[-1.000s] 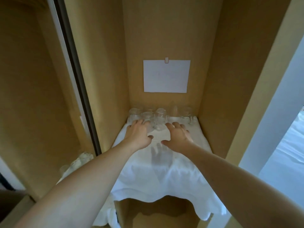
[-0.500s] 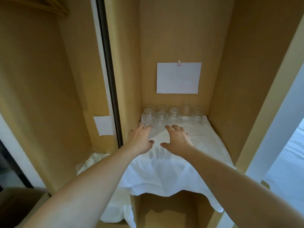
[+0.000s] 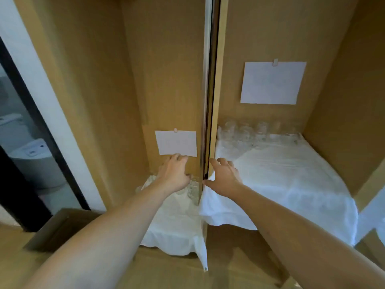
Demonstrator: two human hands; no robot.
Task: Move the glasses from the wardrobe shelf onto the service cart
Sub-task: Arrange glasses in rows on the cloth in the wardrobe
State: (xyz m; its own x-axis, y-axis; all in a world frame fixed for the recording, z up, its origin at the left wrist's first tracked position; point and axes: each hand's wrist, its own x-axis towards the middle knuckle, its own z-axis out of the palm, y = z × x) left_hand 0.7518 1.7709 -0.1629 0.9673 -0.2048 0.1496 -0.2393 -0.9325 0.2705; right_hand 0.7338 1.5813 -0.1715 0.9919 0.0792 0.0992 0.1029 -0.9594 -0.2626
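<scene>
Right, head view only, so one pass. L hand (image 3: 174, 174) sits at about 9 o'clock of the wardrobe's vertical divider (image 3: 210, 101), fingers loosely spread, holding nothing, hovering over the near glasses (image 3: 192, 189) on the lower left shelf; whether it touches them I can't tell. R hand (image 3: 224, 178) is just across the divider at 3 o'clock, fingers relaxed and apart, resting on or just above the edge of the white cloth (image 3: 291, 180) on the right shelf. Also empty.

More glasses (image 3: 245, 132) stand in a row at the back of that right shelf, at 12 o'clock from the R hand, well apart from it. Paper notes are clipped to both back panels (image 3: 271, 82). Service cart isn't in frame.

My read: reach phase, nothing picked yet. To do it well I'd go for the near glasses w/ the L hand first, wrap the body not the rim, lift straight up so the cloth doesn't drag and tip neighbours. Clear glass on white is hard to see, so go slow, one per hand.
</scene>
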